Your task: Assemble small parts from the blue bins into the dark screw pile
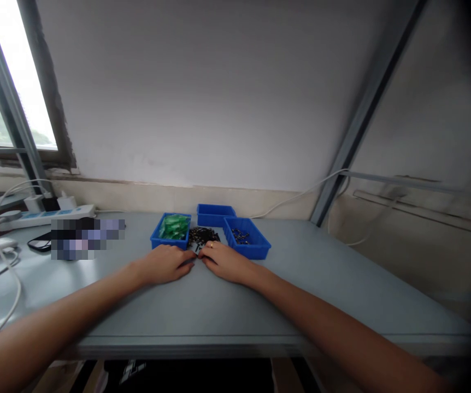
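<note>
Apparently I'm picking at small black and brassy pieces [205,234], heaped between two blue plastic bins [255,251]. My left hand [166,265] and ringed right hand [228,262] nearly meet before them; whether fingertips pinch anything, I can't tell. Next calls for precise fingertips.

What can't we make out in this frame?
All head view:
Whatever the left hand and right hand pinch, if anything: tiny, partly hidden by them.
Single pieces in the dark pile: too small, blurred.
Things under the pixelated patch: masked.
Upper arms: cut off by picture edges.
</note>
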`<state>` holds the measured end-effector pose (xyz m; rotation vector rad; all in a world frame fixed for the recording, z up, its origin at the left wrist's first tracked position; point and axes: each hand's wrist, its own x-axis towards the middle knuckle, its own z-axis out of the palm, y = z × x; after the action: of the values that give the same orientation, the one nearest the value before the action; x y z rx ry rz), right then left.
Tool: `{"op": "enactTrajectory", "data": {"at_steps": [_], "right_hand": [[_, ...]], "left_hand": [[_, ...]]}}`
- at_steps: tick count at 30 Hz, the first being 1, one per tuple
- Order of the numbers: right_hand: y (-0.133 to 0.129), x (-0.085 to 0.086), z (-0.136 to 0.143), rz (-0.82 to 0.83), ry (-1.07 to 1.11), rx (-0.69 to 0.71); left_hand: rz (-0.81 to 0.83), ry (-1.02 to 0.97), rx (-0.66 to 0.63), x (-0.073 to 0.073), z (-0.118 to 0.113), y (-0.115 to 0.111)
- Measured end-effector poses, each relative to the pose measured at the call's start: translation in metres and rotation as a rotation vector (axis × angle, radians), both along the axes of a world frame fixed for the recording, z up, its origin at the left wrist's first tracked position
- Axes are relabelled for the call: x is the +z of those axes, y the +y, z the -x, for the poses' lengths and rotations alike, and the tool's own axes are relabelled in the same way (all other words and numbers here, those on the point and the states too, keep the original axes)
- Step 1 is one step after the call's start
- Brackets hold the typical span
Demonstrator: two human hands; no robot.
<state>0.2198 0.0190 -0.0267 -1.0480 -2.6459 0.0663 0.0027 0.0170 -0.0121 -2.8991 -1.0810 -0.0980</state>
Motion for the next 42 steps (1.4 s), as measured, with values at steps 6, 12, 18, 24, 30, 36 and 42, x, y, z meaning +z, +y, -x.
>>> {"op": "enactTrajectory", "data": {"at_steps": [6, 12, 18, 24, 30, 36, 42], "right_hand": [[0.0000, 0.0003, -0.0014, 0.000, 0.002, -0.006], [0.0004, 0.0004, -0.0029, -0.010, 0.000, 0.001], [-0.0032, 0.0033, -0.0029, 0.002, 0.008, 0.022], [-0.0043, 0.0030, -0.0036, 0.013, 0.029, 0.041], [-0.0045, 0.0024, -0.0027, 0.002, 0.016, 0.069], [-0.0070, 0.0036, -0.0005, 0.000, 0.018, 0.099], [-0.0082, 0.0035, -0.0001, -0.010, 0.018, 0.106]], "left_hand": [[-0.004, 0.038, 0.023, 0.0018, -0.0015, -0.0014], [-0.011, 0.049, 0.038, 0.0034, -0.0018, -0.0023], [-0.007, 0.008, 0.019, 0.0015, -0.0007, -0.0008], [-0.011, 0.054, 0.030, 0.0030, -0.0019, -0.0021], [-0.011, 0.053, 0.024, 0.0035, -0.0020, -0.0024], [-0.017, 0.055, 0.022, 0.0025, -0.0020, -0.0014], [-0.010, 0.049, 0.020, 0.0013, -0.0013, -0.0002]]}}
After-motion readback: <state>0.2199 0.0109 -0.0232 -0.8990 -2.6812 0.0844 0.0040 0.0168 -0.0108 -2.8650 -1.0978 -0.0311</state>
